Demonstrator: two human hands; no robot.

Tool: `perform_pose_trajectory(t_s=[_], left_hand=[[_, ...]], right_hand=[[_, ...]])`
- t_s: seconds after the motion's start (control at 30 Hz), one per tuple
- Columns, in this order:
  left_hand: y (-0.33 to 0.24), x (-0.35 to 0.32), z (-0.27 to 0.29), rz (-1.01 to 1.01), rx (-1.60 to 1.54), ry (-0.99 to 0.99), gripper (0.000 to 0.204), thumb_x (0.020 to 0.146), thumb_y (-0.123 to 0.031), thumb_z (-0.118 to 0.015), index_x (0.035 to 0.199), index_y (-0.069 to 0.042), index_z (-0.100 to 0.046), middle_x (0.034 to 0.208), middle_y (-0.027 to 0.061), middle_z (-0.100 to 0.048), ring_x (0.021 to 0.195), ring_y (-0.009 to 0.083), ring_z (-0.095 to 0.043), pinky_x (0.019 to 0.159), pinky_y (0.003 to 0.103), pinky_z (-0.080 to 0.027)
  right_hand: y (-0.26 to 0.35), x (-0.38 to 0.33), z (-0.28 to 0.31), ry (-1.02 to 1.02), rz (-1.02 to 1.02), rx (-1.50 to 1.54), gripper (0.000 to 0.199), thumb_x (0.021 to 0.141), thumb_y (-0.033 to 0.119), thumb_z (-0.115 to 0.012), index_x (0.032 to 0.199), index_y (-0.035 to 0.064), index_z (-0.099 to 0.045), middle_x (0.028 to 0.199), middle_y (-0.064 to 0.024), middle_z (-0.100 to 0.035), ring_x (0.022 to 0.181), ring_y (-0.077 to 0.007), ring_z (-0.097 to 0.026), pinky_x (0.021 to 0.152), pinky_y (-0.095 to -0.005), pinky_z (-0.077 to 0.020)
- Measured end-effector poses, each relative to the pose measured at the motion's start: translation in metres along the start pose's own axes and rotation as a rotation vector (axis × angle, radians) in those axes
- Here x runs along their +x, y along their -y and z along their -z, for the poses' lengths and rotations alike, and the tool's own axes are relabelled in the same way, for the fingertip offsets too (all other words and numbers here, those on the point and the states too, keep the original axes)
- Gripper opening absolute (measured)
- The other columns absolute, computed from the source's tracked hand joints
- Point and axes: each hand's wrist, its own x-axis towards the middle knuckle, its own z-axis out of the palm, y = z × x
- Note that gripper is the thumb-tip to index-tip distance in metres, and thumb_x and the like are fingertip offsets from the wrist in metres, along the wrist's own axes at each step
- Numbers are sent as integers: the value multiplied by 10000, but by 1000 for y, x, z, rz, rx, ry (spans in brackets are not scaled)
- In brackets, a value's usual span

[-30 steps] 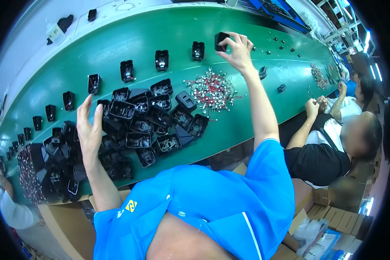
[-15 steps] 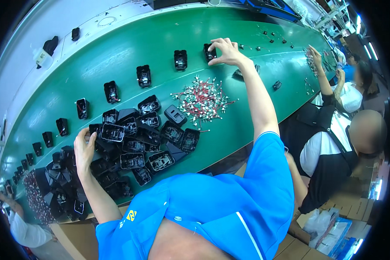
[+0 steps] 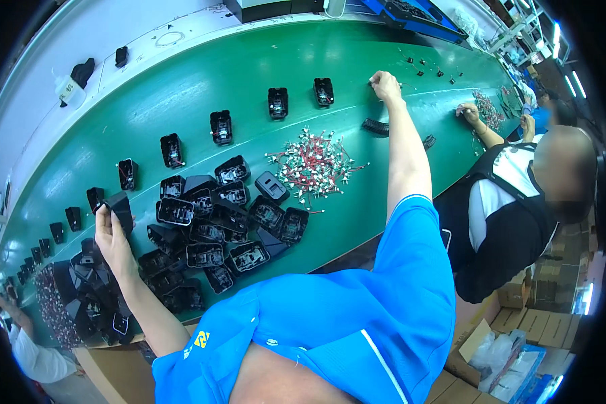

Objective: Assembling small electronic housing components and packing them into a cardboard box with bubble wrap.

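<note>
My left hand [image 3: 116, 246] grips a black plastic housing [image 3: 120, 213], lifted at the left side of a pile of similar housings [image 3: 205, 232]. Far off on the green table, my right hand [image 3: 386, 87] has its fingers pinched on a small black part [image 3: 371, 83]; most of it is hidden. Left of that hand stands an open black housing [image 3: 323, 92], the end of a spaced row that curves away to the left. Between the pile and my right forearm lies a heap of red and white wired connectors [image 3: 314, 165].
A ribbed black piece [image 3: 376, 126] lies beside my right forearm. Several small wired parts [image 3: 421, 73] are scattered farther right. A co-worker [image 3: 512, 202] sits at the right, one hand [image 3: 469, 112] over the table. A blue tray [image 3: 417, 19] stands at the far edge.
My right hand has left the last housing of the row and moved right to the small parts. My left hand has lifted a housing from the pile and moved it left.
</note>
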Motion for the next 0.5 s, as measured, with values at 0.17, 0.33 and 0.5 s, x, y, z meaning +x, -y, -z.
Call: perform_pose_trajectory(t_s=[0.17,0.33,0.5], left_hand=[[-31,-37,-23,299,-1169,281,395,1018,-127,-344,1366,55,-386,1040,174,-562,664,162,-492,581,262,-410],[-53,-57,-81,562,-1541,483,402,1034,-170,-368,1378,38,-383,1082,194,-574,680,160,-519,561,253,-439],[-73,-74,-93,569,-1378,392,412,1061,-222,-373,1441,-62,-373,1163,211,-583,819,202,-617,687,301,-540]], right_hand=[[13,-2,-10,-79,-13,51,219,802,216,-717,998,121,-748,914,-72,-742,850,-273,-696,807,-374,-535],[29,1,-8,-143,138,216,253,801,274,-751,968,85,-745,892,-80,-741,812,-252,-689,770,-346,-537],[91,-44,29,-298,233,501,181,836,213,-767,914,54,-728,865,-77,-737,769,-195,-681,741,-294,-536]])
